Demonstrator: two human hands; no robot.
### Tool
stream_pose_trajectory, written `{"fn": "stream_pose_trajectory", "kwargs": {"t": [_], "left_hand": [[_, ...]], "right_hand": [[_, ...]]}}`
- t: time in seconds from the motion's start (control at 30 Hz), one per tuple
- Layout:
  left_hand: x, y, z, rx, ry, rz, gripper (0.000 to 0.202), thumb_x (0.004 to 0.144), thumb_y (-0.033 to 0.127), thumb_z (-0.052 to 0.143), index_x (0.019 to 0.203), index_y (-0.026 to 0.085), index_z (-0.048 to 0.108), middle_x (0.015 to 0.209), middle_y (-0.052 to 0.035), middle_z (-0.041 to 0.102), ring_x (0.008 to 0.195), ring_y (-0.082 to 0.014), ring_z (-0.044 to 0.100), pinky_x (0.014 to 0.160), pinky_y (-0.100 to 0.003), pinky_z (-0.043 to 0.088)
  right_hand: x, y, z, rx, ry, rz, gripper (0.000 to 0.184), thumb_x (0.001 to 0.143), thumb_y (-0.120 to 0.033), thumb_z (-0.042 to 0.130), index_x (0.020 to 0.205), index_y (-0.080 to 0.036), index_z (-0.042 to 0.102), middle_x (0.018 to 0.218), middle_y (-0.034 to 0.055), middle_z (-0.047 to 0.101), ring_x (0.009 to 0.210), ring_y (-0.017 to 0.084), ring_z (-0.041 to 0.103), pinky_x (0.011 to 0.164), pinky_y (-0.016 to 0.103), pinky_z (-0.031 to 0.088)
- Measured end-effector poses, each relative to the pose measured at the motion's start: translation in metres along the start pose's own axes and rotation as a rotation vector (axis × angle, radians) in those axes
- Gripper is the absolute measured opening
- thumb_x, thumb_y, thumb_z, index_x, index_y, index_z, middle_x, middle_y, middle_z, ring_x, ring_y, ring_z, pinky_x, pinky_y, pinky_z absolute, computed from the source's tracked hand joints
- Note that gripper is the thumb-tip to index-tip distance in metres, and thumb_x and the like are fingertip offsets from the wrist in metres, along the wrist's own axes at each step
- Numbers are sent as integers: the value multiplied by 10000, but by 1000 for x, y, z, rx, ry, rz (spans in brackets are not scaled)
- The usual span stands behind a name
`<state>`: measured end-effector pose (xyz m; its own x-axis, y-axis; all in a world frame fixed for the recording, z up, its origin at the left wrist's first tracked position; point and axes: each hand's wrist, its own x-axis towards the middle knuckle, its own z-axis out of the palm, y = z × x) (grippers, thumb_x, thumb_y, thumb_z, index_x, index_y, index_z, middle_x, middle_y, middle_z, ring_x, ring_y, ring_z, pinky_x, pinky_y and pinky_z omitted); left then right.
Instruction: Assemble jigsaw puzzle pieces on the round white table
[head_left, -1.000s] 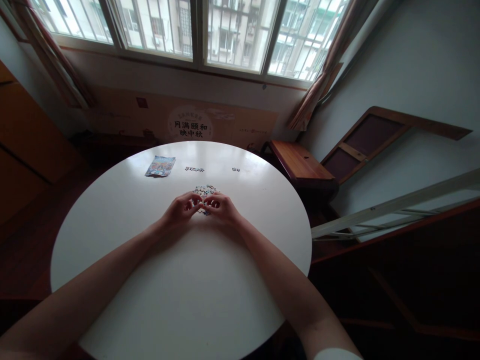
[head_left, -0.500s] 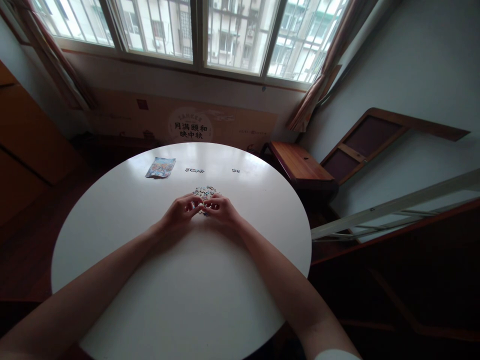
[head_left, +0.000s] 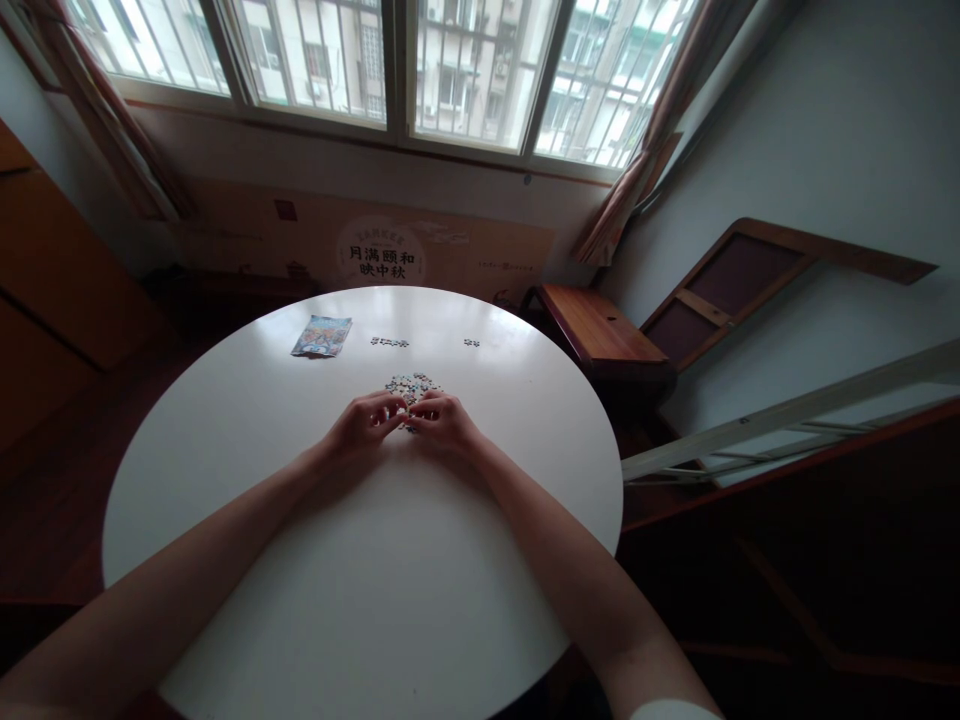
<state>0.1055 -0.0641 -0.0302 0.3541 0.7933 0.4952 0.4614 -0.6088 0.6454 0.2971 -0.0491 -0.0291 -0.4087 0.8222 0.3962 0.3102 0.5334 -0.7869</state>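
Note:
A loose heap of small jigsaw puzzle pieces (head_left: 415, 383) lies on the round white table (head_left: 360, 600). My left hand (head_left: 369, 413) is at the near left of the heap, thumb and fingers pinched together. Facing it from the right, my right hand (head_left: 444, 416) is also in a pinch, and the fingertips of both hands nearly meet above the near part of the heap. A tiny pale puzzle piece appears between the fingertips, though its outline is mostly covered.
Beyond the heap lie a row of puzzle pieces (head_left: 390, 342) and a smaller cluster of pieces (head_left: 471, 343). A colourful printed packet (head_left: 322, 336) rests at the table's far left. A wooden stool or bench (head_left: 600, 322) stands past the table's right edge.
Hardly anything differs. Both hands hold their place over the heap, with only slight shifts of the fingers.

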Motion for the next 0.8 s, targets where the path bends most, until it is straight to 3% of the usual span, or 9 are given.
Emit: {"fn": "stream_pose_trajectory", "kwargs": {"t": [0.57, 0.8], "left_hand": [[1, 4, -2, -8, -17, 0, 192, 850, 318, 572, 927, 163, 655, 742, -18, 608, 557, -88, 509, 521, -195, 424], [2, 7, -3, -37, 38, -27, 186, 842, 320, 586, 903, 158, 653, 771, -31, 620, 563, -89, 517, 517, -196, 432]], "right_hand": [[0, -2, -1, -23, -12, -16, 132, 748, -277, 705, 769, -148, 720, 717, 5, 567, 584, 69, 500, 563, 198, 417], [-1, -3, -1, 22, 6, 7, 202, 751, -310, 698, 866, -144, 709, 779, 14, 571, 578, 60, 489, 538, 193, 422]]}}
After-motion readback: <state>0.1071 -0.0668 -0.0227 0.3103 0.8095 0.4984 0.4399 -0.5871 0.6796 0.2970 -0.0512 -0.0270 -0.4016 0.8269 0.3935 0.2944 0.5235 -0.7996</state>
